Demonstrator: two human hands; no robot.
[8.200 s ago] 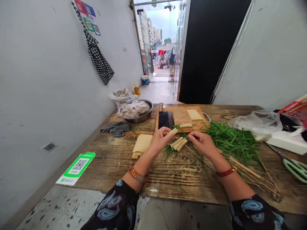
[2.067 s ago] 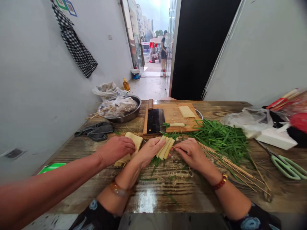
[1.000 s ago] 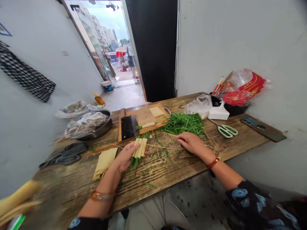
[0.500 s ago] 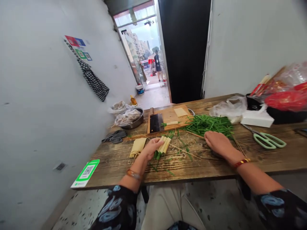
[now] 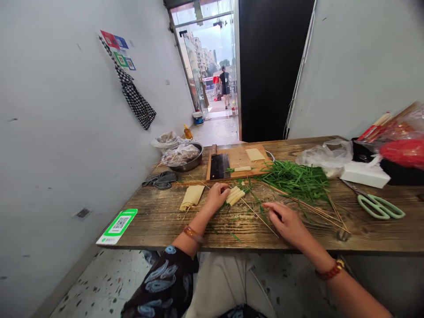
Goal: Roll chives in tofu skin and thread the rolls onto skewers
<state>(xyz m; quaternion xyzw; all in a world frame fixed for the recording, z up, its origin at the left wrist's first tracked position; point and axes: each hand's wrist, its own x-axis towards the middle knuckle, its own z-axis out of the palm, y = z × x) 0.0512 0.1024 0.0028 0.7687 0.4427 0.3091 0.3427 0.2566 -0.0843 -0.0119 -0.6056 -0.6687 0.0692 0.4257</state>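
Several pale yellow rolls (image 5: 236, 195) with green ends sit side by side on the wooden table, a thin skewer (image 5: 260, 217) slanting away from them. Just left of the rolls is my left hand (image 5: 216, 197), its fingers bent and loosely apart, not wrapped round them. My right hand (image 5: 287, 223) hovers over the table right of the skewer, index finger stretched out and thumb apart, with nothing visible in it. A stack of flat yellow sheets (image 5: 192, 197) lies left of my left hand. Behind my right hand are cut green leaves (image 5: 294, 179) and a bundle of skewers (image 5: 308, 208).
A cutting board (image 5: 236, 160) bears a cleaver (image 5: 219, 166), one roll (image 5: 243, 168) and a sheet (image 5: 255, 154). Green-handled scissors (image 5: 380, 206) and a white box (image 5: 364, 173) lie to the right. A metal bowl (image 5: 188, 165) with a bag stands back left. A person (image 5: 225, 86) is outside the door.
My left hand has let go of the rolls, which now lie slightly farther right. My right hand has come away from the leaves, toward me and left, and its fingers have spread.
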